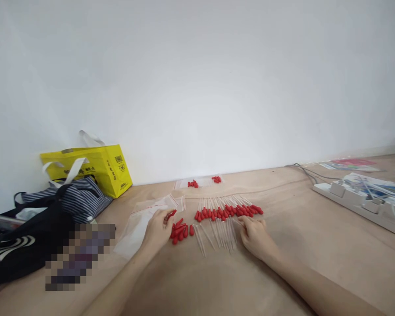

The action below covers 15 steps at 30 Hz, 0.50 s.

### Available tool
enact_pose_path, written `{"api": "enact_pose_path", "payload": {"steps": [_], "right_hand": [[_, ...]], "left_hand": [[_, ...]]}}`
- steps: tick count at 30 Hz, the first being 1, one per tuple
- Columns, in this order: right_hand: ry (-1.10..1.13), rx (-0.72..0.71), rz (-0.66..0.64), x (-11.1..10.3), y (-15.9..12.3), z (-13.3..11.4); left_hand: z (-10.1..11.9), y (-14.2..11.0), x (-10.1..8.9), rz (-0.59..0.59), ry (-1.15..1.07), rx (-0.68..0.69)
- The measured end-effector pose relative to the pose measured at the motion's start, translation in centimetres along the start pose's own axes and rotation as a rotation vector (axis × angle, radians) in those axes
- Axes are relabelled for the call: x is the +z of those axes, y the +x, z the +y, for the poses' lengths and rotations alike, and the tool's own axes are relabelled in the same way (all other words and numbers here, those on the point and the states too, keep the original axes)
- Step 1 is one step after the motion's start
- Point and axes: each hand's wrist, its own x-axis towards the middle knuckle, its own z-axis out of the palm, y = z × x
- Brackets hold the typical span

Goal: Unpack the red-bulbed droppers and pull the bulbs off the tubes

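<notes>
My left hand is closed, with a red rubber dropper bulb between thumb and fingers. Just below its fingertips lies a small pile of loose red bulbs. My right hand pinches the end of a thin clear dropper tube, mostly hidden by the fingers. Left of that hand, several bare clear tubes lie side by side on the brown surface. Beyond them runs a row of droppers, red bulbs toward me and clear stems pointing away.
Clear zip bags lie at left; another bag with red-bulbed droppers lies near the wall. A yellow bag, a striped bag and a black bag stand at left. A white power strip with cables sits at right.
</notes>
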Motion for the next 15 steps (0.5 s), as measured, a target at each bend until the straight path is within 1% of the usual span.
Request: {"api": "enact_pose_path", "payload": {"steps": [2, 4, 9, 12, 15], "right_hand": [[-0.017, 0.021, -0.018, 0.2, 0.2, 0.2], [-0.038, 0.021, -0.025, 0.5, 0.3, 0.3], [-0.087, -0.029, 0.063, 1.6, 0.5, 0.0], [-0.102, -0.066, 0.093, 2.1, 0.5, -0.2], [-0.111, -0.084, 0.127, 2.3, 0.5, -0.2]], "left_hand": [[-0.4, 1.2, -0.2, -0.098, 0.033, -0.052], [-0.3, 2.1, 0.0, -0.167, 0.051, -0.051], [0.7, 3.4, 1.0, -0.309, 0.090, -0.021], [1.1, 3.7, 1.3, -0.351, 0.130, -0.036], [1.8, 3.9, 1.5, -0.353, 0.176, -0.051]]}}
